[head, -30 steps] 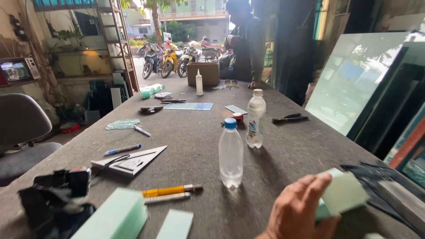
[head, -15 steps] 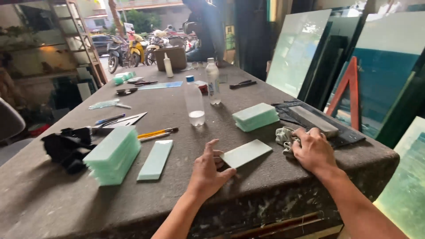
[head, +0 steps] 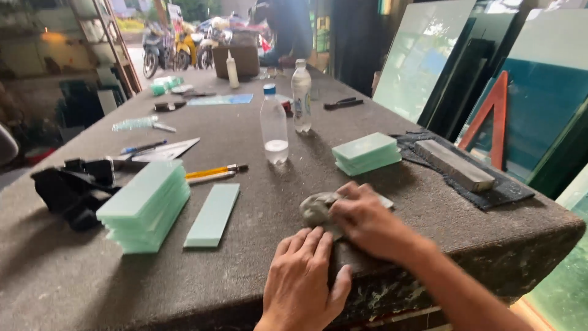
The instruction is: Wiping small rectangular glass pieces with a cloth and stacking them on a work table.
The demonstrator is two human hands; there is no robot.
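Note:
My right hand (head: 366, 220) presses a crumpled grey rag (head: 316, 207) onto a pale green glass piece (head: 384, 201) that lies near the table's front edge; the hands hide most of the piece. My left hand (head: 303, 279) lies flat, fingers spread, on the near end of that piece at the table edge. A single glass strip (head: 214, 214) lies to the left. Beside it stands a tall stack of glass strips (head: 146, 205). A smaller stack (head: 366, 153) sits behind my right hand.
A grey sharpening stone (head: 454, 164) rests on a dark mat (head: 508, 190) at the right. Two plastic water bottles (head: 274, 125) stand mid-table, with pencils (head: 214, 173), a black cloth bundle (head: 70, 187), pliers (head: 342, 103) and small tools around. Large glass sheets (head: 416, 55) lean at right.
My right hand has picked up the grey rag from beside the mat and brought it left onto the glass piece. My left hand has slid back toward the table edge.

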